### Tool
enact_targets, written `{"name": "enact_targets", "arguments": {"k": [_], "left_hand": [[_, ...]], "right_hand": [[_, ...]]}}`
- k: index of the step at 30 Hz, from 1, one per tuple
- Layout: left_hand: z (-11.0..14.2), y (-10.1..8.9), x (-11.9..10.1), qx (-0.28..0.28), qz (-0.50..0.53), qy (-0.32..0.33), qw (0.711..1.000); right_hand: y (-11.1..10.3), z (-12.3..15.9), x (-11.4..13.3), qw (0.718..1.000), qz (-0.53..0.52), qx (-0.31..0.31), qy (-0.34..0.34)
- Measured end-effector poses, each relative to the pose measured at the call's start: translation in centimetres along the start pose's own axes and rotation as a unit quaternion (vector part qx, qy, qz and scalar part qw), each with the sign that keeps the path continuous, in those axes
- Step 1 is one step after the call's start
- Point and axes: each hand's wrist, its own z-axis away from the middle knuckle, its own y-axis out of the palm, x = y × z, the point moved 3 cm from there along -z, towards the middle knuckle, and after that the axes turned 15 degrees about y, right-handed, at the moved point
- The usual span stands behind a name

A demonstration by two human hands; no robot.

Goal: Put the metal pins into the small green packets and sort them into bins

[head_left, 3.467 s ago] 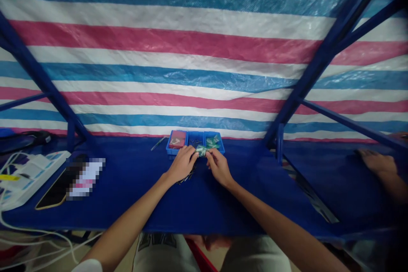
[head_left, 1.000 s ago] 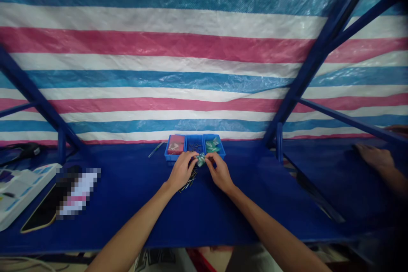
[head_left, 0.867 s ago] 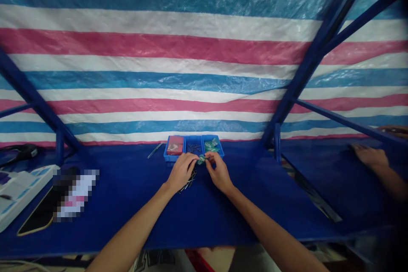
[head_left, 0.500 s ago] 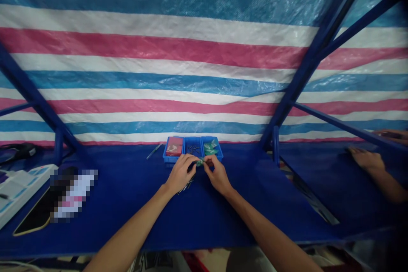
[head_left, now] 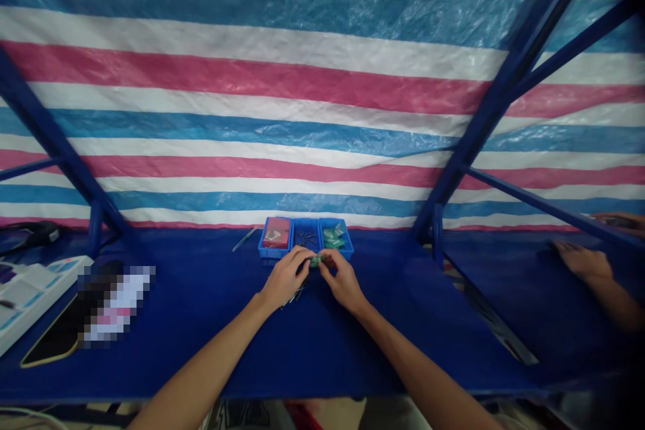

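Observation:
A small green-and-white packet [head_left: 315,261] is pinched between both hands, just in front of the blue bins; its exact kind is too small to tell. My left hand [head_left: 286,277] grips its left end with thumb and fingertips. On the other end, my right hand [head_left: 342,277] has its fingers closed. Several thin dark pins or screws [head_left: 298,294] lie on the table beside and partly under my left hand. Behind the hands stand three joined blue bins [head_left: 272,253]: a red block with small pale pieces at left, dark screw-like pieces in the middle, green packets [head_left: 334,238] at right.
A slim pen-like tool [head_left: 244,240] lies left of the bins on the blue table [head_left: 312,356]. Further left are a phone [head_left: 53,336], a white power strip [head_left: 43,295] and a black cable. Blue frame bars flank the striped sheet. Another person's hand [head_left: 584,261] rests at right.
Both hands keep hold of the green-and-white packet, which looks smaller and more covered by the fingers now. The view has shifted slightly, and the bins appear a little lower than at first.

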Motion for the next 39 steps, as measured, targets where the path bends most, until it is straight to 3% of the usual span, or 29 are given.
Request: {"name": "enact_targets", "arguments": {"k": [5,10,17,20,27,30,35,39], "left_hand": [[0.3,-0.2,0.5,0.004,0.001,-0.012,1.000],[0.5,-0.3,0.7,0.027,-0.020,-0.006,0.999],[0.3,-0.4,0.9,-0.001,-0.039,-0.051,0.998],[0.2,-0.2,0.9,0.001,-0.022,-0.061,0.998],[0.3,0.2,1.1,-0.053,0.035,-0.115,0.991],[0.2,0.1,0.9,-0.054,0.042,-0.118,0.991],[0.2,0.1,0.1,-0.014,0.027,-0.067,0.997],[0.0,0.1,-0.5,0.025,0.008,-0.011,1.000]], "right_hand": [[-0.1,-0.2,-0.4,0.999,-0.033,-0.024,0.017],[-0.3,0.0,-0.6,0.999,-0.043,-0.009,0.028],[-0.7,0.1,0.2,0.999,0.034,-0.033,-0.023],[-0.3,0.1,-0.1,0.997,0.062,-0.024,-0.025],[-0.2,0.1,0.5,0.990,0.108,0.005,-0.085],[-0.5,-0.1,0.2,0.996,0.075,-0.012,-0.052],[-0.4,-0.1,-1.2,0.996,-0.038,0.006,0.079],[-0.2,-0.2,-1.0,0.993,-0.076,0.026,0.089]]}}
